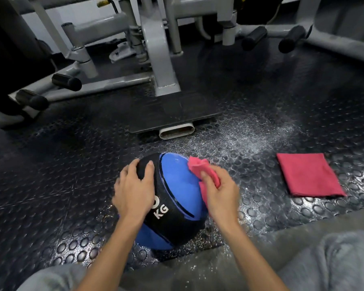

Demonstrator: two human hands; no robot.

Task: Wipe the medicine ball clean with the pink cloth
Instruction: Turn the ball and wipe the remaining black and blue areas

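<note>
The left hand (135,189) lies spread on the medicine ball (172,198) to stop rolling; the right hand (219,192) pinches the pink cloth (199,164) against its blue side.

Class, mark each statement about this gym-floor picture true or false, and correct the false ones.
1. The right hand holds a crumpled pink cloth against the blue and black medicine ball. True.
2. The left hand is lifted clear of the ball. False: it rests on the ball's black panel.
3. A folded pink cloth lies flat on the studded black rubber floor, right of the ball. True.
4. The ball sits on a machine's footplate. False: it sits on the floor, in front of the grey metal machine frame.
5. The ball's white lettering reads "LB". False: it reads "KG".
</note>
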